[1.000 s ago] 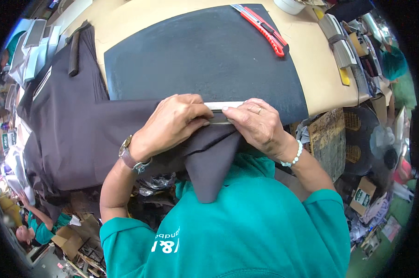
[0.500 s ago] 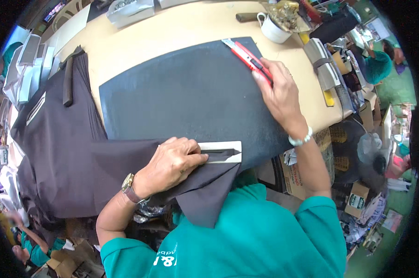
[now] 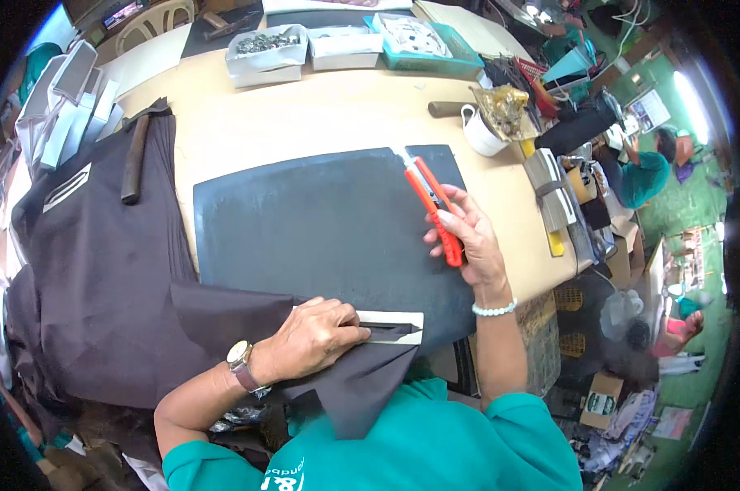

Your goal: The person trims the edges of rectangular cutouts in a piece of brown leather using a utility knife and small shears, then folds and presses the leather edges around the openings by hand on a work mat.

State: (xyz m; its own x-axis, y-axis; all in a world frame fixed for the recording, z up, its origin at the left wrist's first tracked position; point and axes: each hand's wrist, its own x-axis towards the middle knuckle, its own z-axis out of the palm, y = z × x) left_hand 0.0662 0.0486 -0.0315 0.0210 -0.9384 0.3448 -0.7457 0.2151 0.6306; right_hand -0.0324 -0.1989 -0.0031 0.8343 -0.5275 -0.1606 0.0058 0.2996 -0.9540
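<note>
My left hand (image 3: pixel 311 337) presses a dark brown cloth (image 3: pixel 231 321) down at the near edge of a black cutting mat (image 3: pixel 313 225), its fingers curled and thumb and forefinger gripping the cloth. Beside those fingertips, a pale strip frame (image 3: pixel 408 317) edges a narrow slot in the cloth. A loose cloth corner hangs over the table edge toward me. My right hand (image 3: pixel 475 241) holds a red utility knife (image 3: pixel 432 211) over the right part of the mat, its blade end pointing away from me. Whether the blade touches anything, I cannot tell.
On a stack of dark cloth at left lies a hammer (image 3: pixel 136 159). White boxes of small parts (image 3: pixel 266 74) and a teal tray (image 3: pixel 468 61) line the far side. A white mug (image 3: pixel 483 137) stands at far right. Another person (image 3: pixel 647 176) sits beyond the table.
My view has tilted up, showing more of the table's far side. My right hand has rolled over, turning the knife more upright. My left hand keeps its place on the cloth.
</note>
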